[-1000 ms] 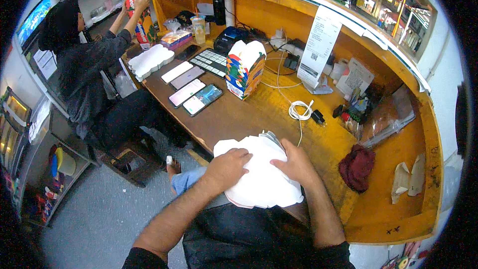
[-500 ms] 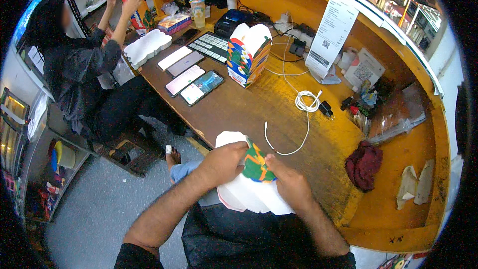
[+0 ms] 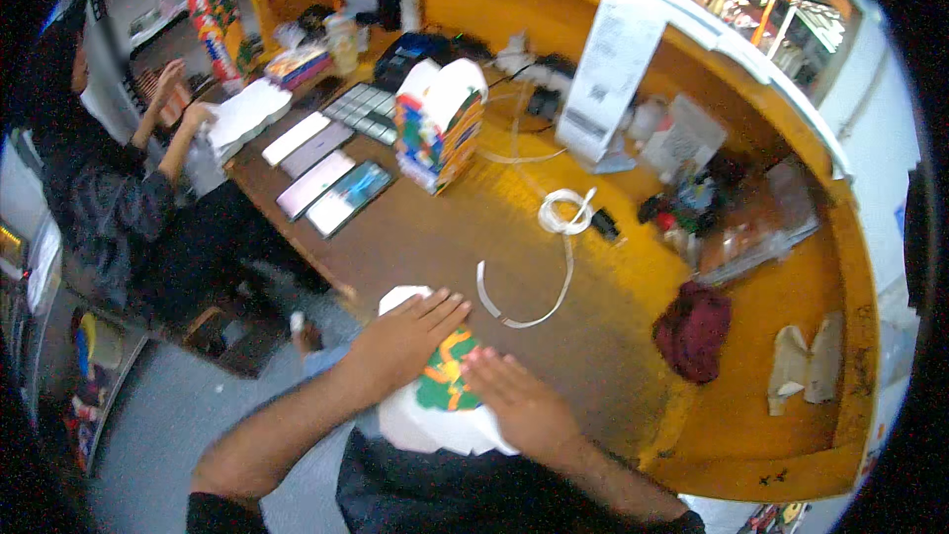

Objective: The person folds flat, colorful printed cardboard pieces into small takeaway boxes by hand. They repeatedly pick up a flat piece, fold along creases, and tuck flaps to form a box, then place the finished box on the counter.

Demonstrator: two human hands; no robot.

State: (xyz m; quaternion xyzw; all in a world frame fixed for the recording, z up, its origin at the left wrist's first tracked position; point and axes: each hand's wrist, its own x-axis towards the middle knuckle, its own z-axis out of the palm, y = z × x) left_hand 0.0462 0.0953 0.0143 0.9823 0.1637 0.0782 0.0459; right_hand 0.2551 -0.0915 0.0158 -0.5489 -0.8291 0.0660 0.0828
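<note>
A white cardboard food box (image 3: pixel 425 423), with a green and orange printed flap, rests at the near edge of the table, by my lap. My left hand (image 3: pixel 407 344) lies flat across its far left part, fingers stretched out. On the printed flap's right side, my right hand (image 3: pixel 521 403) presses with straight fingers. Both palms hide parts of the cardboard. Farther off on the table stands an upright printed food box (image 3: pixel 440 133) with its white top flaps raised.
Several phones (image 3: pixel 348 200) lie left of the standing box. A coiled white cable (image 3: pixel 565 211) and a dark red cloth (image 3: pixel 694 331) are to the right. A long receipt (image 3: pixel 608 69) hangs at the back. At the far left a co-worker (image 3: pixel 99 173) sits handling white cardboard (image 3: pixel 247 114).
My hands no longer pinch the printed flap; they now lie flat on the cardboard. The co-worker's hands have come down from the tall printed stack to the white cardboard. The view has shifted.
</note>
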